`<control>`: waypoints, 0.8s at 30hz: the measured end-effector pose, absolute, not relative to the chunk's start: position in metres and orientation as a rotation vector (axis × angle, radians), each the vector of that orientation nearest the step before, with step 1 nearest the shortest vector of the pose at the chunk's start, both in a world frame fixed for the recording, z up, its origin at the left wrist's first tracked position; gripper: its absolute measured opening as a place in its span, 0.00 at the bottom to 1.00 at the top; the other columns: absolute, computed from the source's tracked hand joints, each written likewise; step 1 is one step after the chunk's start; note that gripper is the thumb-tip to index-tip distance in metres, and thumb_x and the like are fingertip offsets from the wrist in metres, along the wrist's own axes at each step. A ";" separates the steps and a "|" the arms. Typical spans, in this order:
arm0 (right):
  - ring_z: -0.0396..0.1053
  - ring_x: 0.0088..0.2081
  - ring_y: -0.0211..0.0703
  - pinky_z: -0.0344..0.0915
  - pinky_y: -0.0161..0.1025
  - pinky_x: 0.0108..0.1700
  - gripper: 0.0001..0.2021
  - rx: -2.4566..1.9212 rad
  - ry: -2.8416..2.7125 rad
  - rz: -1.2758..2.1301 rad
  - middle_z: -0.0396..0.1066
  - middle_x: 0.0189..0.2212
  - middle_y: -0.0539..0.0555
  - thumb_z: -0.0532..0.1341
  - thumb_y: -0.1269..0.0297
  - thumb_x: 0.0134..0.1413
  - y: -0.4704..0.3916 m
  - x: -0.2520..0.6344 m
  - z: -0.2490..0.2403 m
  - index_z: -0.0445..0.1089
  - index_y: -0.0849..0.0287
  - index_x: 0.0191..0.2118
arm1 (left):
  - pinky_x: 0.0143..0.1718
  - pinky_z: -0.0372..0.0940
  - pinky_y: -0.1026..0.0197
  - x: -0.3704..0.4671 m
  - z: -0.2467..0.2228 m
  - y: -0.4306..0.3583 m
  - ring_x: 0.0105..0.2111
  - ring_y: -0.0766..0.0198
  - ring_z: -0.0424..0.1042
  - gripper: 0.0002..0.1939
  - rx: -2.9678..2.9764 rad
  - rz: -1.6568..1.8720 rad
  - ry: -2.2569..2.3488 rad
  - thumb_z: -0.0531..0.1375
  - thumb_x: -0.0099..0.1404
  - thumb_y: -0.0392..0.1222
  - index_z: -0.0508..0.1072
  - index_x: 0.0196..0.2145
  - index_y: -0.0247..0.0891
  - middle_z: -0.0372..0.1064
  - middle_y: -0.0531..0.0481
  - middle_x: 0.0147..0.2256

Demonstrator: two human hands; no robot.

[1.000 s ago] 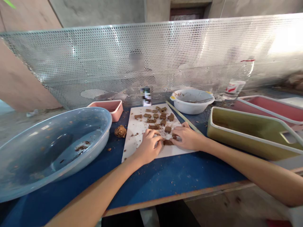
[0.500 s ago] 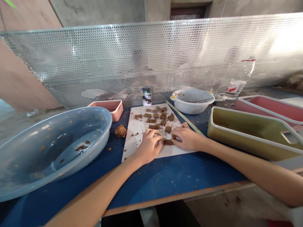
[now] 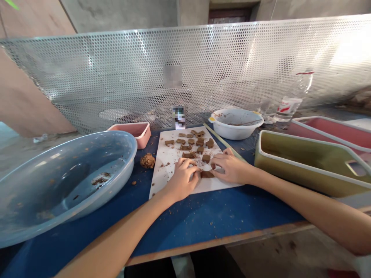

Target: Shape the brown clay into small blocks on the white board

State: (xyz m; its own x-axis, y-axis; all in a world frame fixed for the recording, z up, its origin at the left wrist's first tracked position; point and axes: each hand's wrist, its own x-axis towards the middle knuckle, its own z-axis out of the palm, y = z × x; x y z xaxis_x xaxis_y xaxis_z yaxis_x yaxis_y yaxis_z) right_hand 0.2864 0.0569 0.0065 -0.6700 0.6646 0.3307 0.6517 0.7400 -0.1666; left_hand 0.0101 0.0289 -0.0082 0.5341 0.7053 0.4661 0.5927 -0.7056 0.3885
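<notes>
A brown piece of clay (image 3: 206, 174) lies near the front edge of a white board (image 3: 162, 166). My left hand (image 3: 184, 177) has its curled fingers closed at the clay's left end. At the other end, my right hand (image 3: 228, 166) closes thumb and fingers on the clay. My fingers partly hide both ends. Farther up the board sit several small shaped clay pieces (image 3: 184, 147), with a blocky one (image 3: 206, 158) just beyond my hands. Clay crumbs are scattered around them.
On the left stands a large blue basin (image 3: 121, 185), with a clay lump (image 3: 147, 160) beside it and a pink box (image 3: 144, 136) behind. To the right are a white bowl (image 3: 237, 133), a light stick (image 3: 223, 141), an olive bin (image 3: 301, 170) and a plastic bottle (image 3: 288, 104).
My right hand has shifted slightly to the right, and a bit more of the clay shows between my hands. My left hand has barely moved.
</notes>
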 end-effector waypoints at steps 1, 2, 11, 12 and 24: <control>0.75 0.40 0.48 0.52 0.49 0.53 0.07 -1.011 -2.569 0.055 0.78 0.38 0.53 0.60 0.61 0.73 0.057 0.286 0.007 0.70 0.56 0.40 | 0.63 0.70 0.37 0.010 -0.009 0.029 0.59 0.45 0.65 0.12 2.589 0.909 1.110 0.57 0.78 0.33 0.82 0.46 0.38 0.74 0.39 0.53; 0.75 0.40 0.48 0.52 0.50 0.53 0.08 -1.009 -2.567 0.060 0.78 0.38 0.53 0.60 0.60 0.73 0.057 0.287 0.008 0.70 0.56 0.40 | 0.63 0.70 0.37 0.010 -0.009 0.029 0.59 0.45 0.65 0.12 2.591 0.904 1.110 0.57 0.78 0.33 0.82 0.46 0.38 0.74 0.39 0.53; 0.73 0.39 0.46 0.51 0.50 0.52 0.08 -1.013 -2.571 0.085 0.78 0.38 0.52 0.60 0.61 0.72 0.054 0.285 0.008 0.70 0.56 0.39 | 0.63 0.69 0.37 0.010 -0.007 0.029 0.58 0.45 0.66 0.13 2.585 0.905 1.111 0.57 0.77 0.33 0.83 0.46 0.39 0.74 0.40 0.53; 0.73 0.39 0.46 0.51 0.50 0.52 0.08 -1.015 -2.570 0.088 0.78 0.38 0.53 0.60 0.61 0.73 0.054 0.285 0.008 0.70 0.56 0.39 | 0.63 0.69 0.37 0.010 -0.007 0.029 0.58 0.45 0.66 0.13 2.581 0.904 1.108 0.57 0.77 0.33 0.83 0.46 0.39 0.74 0.40 0.53; 0.70 0.36 0.45 0.53 0.49 0.51 0.09 -0.987 -2.586 0.020 0.79 0.37 0.54 0.58 0.63 0.72 0.055 0.285 0.006 0.70 0.56 0.38 | 0.62 0.70 0.37 0.011 -0.006 0.028 0.58 0.45 0.66 0.13 2.585 0.898 1.107 0.57 0.77 0.33 0.82 0.45 0.40 0.74 0.40 0.52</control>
State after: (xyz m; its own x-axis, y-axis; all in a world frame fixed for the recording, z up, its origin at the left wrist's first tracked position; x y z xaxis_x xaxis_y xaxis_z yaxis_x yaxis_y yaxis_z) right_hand 0.2845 0.0548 0.0056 -0.6853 0.6460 0.3361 0.6406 0.7543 -0.1435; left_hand 0.0106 0.0279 -0.0062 0.5379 0.7082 0.4573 0.5932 -0.7034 0.3915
